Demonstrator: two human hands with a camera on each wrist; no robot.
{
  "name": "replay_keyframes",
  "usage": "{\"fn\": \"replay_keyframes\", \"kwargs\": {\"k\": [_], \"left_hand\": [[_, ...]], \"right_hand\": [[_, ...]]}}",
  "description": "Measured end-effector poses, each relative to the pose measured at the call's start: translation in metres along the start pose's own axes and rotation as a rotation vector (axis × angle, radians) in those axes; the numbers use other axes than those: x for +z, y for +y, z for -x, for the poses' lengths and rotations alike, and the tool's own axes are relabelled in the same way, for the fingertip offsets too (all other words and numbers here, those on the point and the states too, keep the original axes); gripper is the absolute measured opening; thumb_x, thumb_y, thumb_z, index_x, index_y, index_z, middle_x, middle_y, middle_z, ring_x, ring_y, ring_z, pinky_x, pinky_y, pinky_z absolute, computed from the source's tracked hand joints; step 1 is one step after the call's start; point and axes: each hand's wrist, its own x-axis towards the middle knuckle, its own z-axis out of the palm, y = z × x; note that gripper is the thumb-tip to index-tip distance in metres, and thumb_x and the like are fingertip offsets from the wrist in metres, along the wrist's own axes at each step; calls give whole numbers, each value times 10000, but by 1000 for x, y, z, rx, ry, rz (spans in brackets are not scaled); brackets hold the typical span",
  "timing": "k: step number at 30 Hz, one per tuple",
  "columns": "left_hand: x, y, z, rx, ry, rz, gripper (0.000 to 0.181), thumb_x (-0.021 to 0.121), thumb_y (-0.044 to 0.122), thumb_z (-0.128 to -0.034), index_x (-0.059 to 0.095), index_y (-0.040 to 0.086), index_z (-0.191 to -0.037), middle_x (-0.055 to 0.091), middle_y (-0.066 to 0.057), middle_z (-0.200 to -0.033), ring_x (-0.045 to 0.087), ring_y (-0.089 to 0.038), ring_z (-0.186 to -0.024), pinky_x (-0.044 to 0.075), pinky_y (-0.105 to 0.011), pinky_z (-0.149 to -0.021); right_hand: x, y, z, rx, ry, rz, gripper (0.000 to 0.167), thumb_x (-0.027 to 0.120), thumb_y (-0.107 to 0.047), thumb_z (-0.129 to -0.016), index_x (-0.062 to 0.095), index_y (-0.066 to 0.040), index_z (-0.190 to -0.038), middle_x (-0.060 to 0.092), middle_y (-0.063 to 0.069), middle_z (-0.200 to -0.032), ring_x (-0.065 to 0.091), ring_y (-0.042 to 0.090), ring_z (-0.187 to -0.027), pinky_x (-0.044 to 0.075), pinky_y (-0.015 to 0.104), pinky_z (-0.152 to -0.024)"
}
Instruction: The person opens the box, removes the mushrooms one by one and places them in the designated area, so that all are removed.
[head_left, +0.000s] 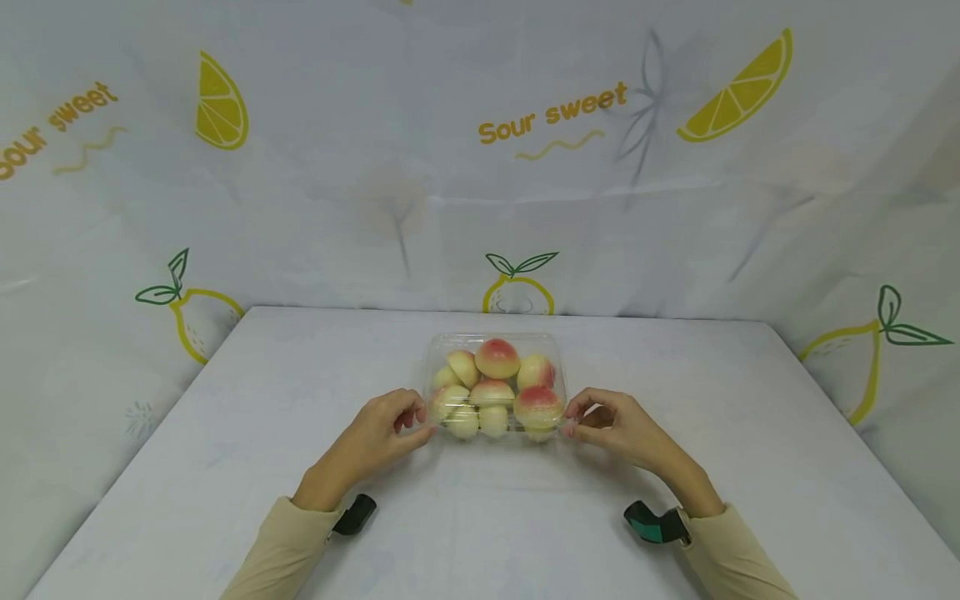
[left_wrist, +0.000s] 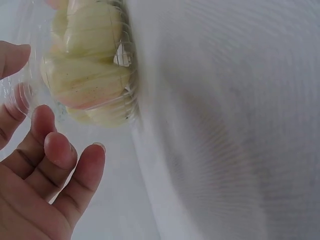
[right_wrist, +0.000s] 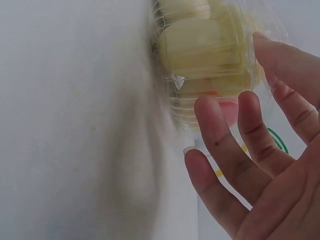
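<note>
A clear plastic clamshell box (head_left: 442, 343) stands on the white table, lid down. Several rounded yellow-and-red pieces (head_left: 497, 358), like small peaches, fill it; their exact kind cannot be told. At the box's front left corner, my left hand (head_left: 393, 423) pinches the rim between thumb and index finger. My right hand (head_left: 615, 425) pinches the rim likewise at the front right corner. In the left wrist view, the other fingers (left_wrist: 60, 150) are bent and apart from the box wall (left_wrist: 131, 65). The right wrist view has the thumb (right_wrist: 280, 57) against the clear rim.
The white table (head_left: 300, 358) reaches back to a hanging white cloth (head_left: 337, 192) printed with lemons and lettering. Dark wrist devices sit by the left cuff (head_left: 288, 533) and the right cuff (head_left: 727, 542).
</note>
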Motion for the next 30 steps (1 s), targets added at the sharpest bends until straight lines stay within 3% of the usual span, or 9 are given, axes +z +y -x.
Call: {"fn": "replay_keyframes", "kwargs": {"k": [13, 21, 26, 30], "left_hand": [[6, -1, 0, 2, 36, -9, 202, 727, 54, -789, 533, 109, -782, 478, -17, -668, 380, -15, -617, 344, -163, -541], [4, 4, -2, -35, 9, -61, 174, 702, 87, -794, 530, 110, -780, 441, 20, -653, 345, -1, -603, 326, -172, -545], [5, -1, -1, -54, 0, 44, 191, 722, 49, -808, 547, 120, -785, 451, 6, -640, 364, -5, -591, 331, -164, -534], [5, -5, 1, -157, -60, 194, 198, 720, 70, -873, 523, 85, -884, 453, 27, -691, 410, -26, -612, 363, -176, -546]], "right_hand": [[0, 2, -1, 27, -23, -67, 186, 764, -140, -869, 658, -33, -977, 677, 35, -957, 699, 156, -849, 555, 250, -736], [-1, 2, -2, 0, -51, -96, 179, 751, -117, -878, 651, -19, -991, 683, 58, -959, 702, 158, -853, 572, 251, -740], [-1, 3, -2, -11, -66, -112, 162, 730, -110, -896, 651, -11, -997, 685, 32, -951, 713, 258, -881, 574, 253, -753], [-1, 4, -2, -12, -69, -115, 170, 733, -125, -897, 649, -12, -993, 688, 41, -942, 712, 281, -889, 572, 252, -754]]}}
